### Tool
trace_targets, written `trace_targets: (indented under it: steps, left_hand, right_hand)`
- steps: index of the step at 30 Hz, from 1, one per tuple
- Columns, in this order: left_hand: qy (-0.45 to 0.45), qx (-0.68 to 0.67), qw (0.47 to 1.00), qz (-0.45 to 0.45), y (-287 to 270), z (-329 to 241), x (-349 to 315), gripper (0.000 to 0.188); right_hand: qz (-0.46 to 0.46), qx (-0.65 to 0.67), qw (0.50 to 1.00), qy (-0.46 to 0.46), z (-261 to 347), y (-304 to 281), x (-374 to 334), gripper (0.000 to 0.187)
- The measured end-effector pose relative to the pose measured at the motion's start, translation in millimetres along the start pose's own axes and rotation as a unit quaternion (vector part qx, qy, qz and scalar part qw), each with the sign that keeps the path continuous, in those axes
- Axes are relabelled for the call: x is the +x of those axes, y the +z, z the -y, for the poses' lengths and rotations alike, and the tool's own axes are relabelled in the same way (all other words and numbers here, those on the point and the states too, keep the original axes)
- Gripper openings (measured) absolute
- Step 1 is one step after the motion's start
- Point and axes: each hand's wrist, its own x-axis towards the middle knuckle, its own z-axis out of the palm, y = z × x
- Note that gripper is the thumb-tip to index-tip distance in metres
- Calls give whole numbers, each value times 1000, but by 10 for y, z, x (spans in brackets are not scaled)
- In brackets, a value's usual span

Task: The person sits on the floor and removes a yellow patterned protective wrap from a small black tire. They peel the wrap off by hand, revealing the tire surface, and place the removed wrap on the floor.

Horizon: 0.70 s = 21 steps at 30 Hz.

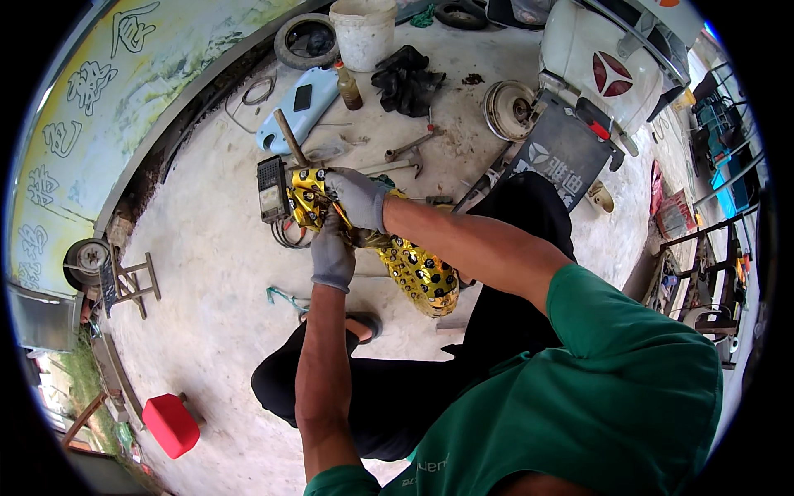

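I crouch over a shiny gold covering with a black pattern [423,277], whose wide part lies near my knees. Its narrower end [308,198] is up by my hands. My left hand [333,256], in a grey glove, grips this end from below with curled fingers. From the right, my gloved right hand [360,198] closes on the same end; its fingertips are partly hidden. Just left of the hands is a black box-shaped device [272,191] with a grille and a pale panel. Dark and red cables [289,236] hang beneath it. What the covering encloses is hidden.
Beyond my hands lie a hammer [405,164], a light-blue panel [299,107], a bottle [349,89] and a black bag [407,81]. A white bucket [364,37] stands behind. To the right are a wheel hub [509,110] and white vehicle [579,62]; a red container [171,425] sits lower left.
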Motion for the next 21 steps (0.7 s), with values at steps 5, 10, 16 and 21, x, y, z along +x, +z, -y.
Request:
trace_targets:
  steps: [5,10,16,21]
  left_hand:
    - [-43,-51,997,-26,42,-163,-106,23]
    - [-31,-78,996,-31,206,-295,-62,28]
    - [49,-24,994,-93,109,-238,-45,23]
    - [69,146,987,16,204,-384,-155,31]
  right_hand:
    - [5,-447,893,59,406,74,-150,41]
    - [-29,-394,912,108,204,-654,-270,36]
    - [35,-603,796,43,-32,-592,-394,34]
    - [87,-696,708,80,167,-424,-353,32]
